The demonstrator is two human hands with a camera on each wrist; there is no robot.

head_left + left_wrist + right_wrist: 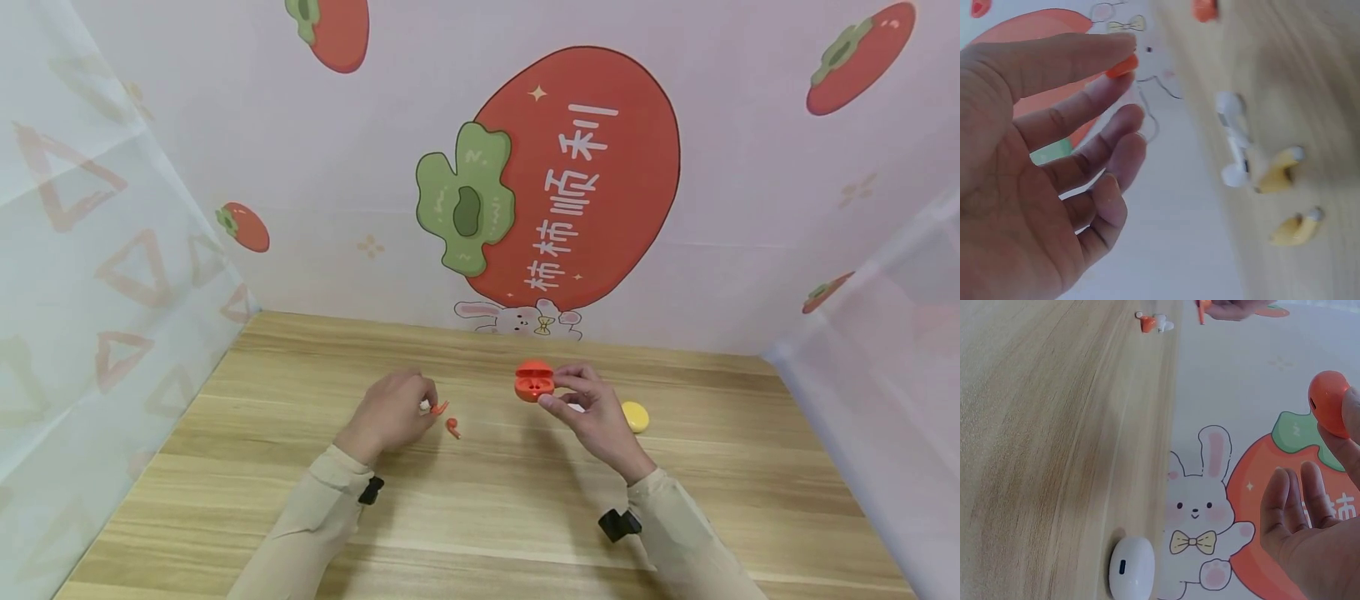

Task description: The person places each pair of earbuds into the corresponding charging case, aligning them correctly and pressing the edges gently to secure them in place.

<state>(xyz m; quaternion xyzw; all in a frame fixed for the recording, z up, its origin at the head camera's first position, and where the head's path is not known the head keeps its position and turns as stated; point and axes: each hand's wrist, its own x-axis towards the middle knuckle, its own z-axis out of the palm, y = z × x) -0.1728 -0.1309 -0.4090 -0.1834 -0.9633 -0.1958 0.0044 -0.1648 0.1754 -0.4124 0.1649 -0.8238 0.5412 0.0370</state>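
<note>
My left hand [393,414] pinches an orange earbud [1124,65] between thumb and index finger, above the wooden table. A second orange earbud [452,427] lies on the table just beside that hand. Held up by my right hand [596,417] is a round orange earbud charging case [534,382], its lid raised and the inside facing the head camera. In the right wrist view the case [1330,403] sits between thumb and fingers. White earbuds [1232,109] and yellow earbuds [1279,172] rest on the table near my left hand, mostly hidden by it in the head view.
A yellow case [635,417] lies right of my right hand. Partly behind that hand is a white case [1132,569] on the table. A printed backdrop [720,250] with persimmons and a rabbit rises at the table's far edge, and fabric walls stand on both sides.
</note>
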